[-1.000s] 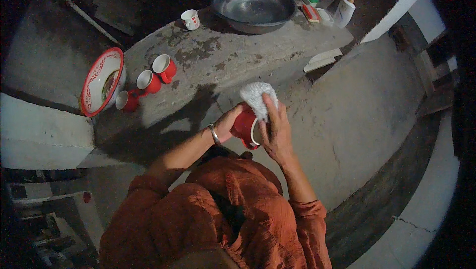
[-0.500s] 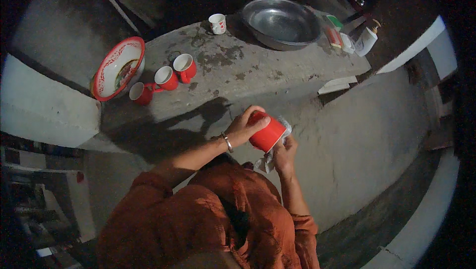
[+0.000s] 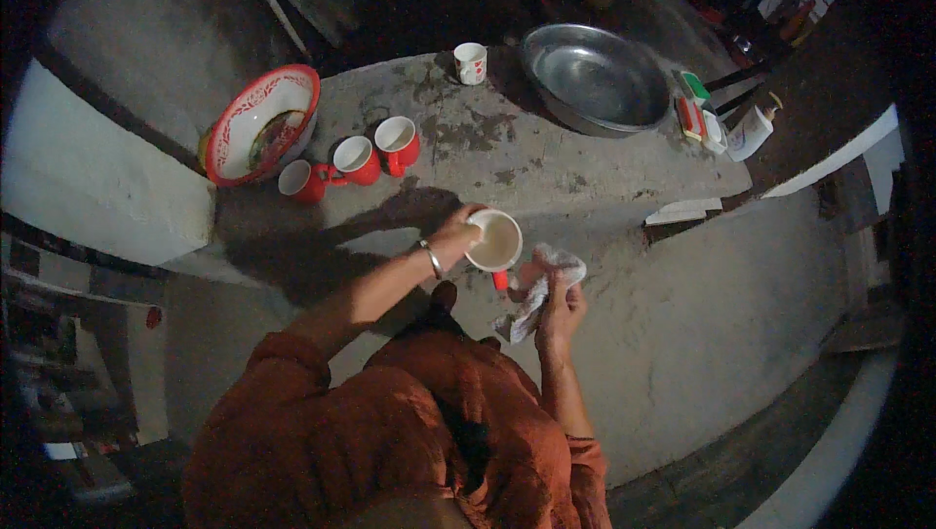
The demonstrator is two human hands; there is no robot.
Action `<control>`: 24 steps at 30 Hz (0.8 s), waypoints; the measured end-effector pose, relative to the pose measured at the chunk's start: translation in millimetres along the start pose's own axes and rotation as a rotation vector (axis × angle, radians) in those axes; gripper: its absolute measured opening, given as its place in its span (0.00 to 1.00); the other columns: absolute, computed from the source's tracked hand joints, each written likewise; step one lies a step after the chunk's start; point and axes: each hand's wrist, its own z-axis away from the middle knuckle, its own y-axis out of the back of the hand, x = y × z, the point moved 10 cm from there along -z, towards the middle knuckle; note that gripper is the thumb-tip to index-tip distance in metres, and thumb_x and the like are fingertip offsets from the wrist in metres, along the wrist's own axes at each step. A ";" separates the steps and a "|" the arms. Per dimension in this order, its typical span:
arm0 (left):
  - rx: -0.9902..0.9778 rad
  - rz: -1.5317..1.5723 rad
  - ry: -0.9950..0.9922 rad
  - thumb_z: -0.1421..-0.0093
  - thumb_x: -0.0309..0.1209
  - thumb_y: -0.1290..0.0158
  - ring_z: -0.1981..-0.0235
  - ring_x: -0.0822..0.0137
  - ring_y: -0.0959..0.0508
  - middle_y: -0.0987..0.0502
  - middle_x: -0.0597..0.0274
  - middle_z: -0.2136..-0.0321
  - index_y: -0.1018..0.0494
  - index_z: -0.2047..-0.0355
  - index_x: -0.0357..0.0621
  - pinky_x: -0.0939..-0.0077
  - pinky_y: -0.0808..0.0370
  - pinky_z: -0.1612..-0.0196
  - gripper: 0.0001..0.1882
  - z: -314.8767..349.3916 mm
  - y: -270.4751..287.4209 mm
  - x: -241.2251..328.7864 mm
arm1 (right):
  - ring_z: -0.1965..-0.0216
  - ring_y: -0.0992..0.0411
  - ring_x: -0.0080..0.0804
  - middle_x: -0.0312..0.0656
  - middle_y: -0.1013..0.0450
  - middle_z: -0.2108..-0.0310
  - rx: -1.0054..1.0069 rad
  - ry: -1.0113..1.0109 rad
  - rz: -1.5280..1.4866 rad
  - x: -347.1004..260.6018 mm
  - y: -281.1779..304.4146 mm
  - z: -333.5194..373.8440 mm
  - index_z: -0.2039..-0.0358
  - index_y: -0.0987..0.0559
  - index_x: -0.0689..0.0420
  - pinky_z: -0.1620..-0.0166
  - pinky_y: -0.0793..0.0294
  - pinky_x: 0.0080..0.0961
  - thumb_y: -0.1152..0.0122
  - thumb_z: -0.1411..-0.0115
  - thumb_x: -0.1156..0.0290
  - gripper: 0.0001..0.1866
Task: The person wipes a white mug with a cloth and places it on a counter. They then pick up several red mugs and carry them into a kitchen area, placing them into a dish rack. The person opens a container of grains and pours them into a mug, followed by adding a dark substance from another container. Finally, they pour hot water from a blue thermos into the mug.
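My left hand point(image 3: 455, 239) grips a red mug point(image 3: 499, 242) by its side and rim, the white inside facing up and the red handle pointing down toward me. A white cloth point(image 3: 546, 285) is bunched in my right hand point(image 3: 560, 313), just right of the mug and apart from it. Three more red mugs with white insides stand in a row on the ledge: a left mug point(image 3: 300, 183), a middle mug point(image 3: 357, 161) and a right mug point(image 3: 398, 144). Beyond them is a white cup with a red pattern point(image 3: 470, 63).
On the concrete ledge point(image 3: 546, 173), a red-rimmed patterned basin point(image 3: 224, 163) leans at the left end. A wide metal basin point(image 3: 595, 80) sits at the back right. Past it are a red-and-white item point(image 3: 691, 119), a green item point(image 3: 694, 86) and a white pump bottle point(image 3: 752, 132).
The mug has turned from showing its red outside to mouth-up, and moved left. My right hand and the cloth have come away from it. The whole view has shifted slightly.
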 end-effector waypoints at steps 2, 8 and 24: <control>0.070 0.177 0.055 0.51 0.24 0.53 0.60 0.61 0.25 0.29 0.55 0.62 0.34 0.55 0.39 0.68 0.26 0.58 0.20 -32.8 43.2 -18.1 | 0.71 0.33 0.20 0.34 0.28 0.71 0.018 0.023 0.031 13.2 11.5 -6.0 0.63 0.24 0.62 0.68 0.32 0.21 0.45 0.38 0.66 0.11; 0.148 0.169 -0.013 0.55 0.24 0.52 0.63 0.58 0.24 0.25 0.54 0.67 0.27 0.63 0.34 0.64 0.26 0.59 0.17 -92.1 83.1 13.6 | 0.70 0.31 0.22 0.36 0.27 0.69 0.094 -0.106 0.037 18.5 27.3 -1.2 0.65 0.24 0.61 0.68 0.32 0.22 0.46 0.37 0.69 0.08; 0.185 -0.739 -0.209 0.52 0.20 0.54 0.52 0.62 0.26 0.25 0.58 0.54 0.30 0.51 0.44 0.70 0.30 0.50 0.25 -142.9 115.7 44.4 | 0.75 0.29 0.24 0.37 0.26 0.71 0.229 -0.133 -0.055 46.8 30.9 -13.4 0.67 0.25 0.60 0.76 0.30 0.25 0.45 0.38 0.68 0.08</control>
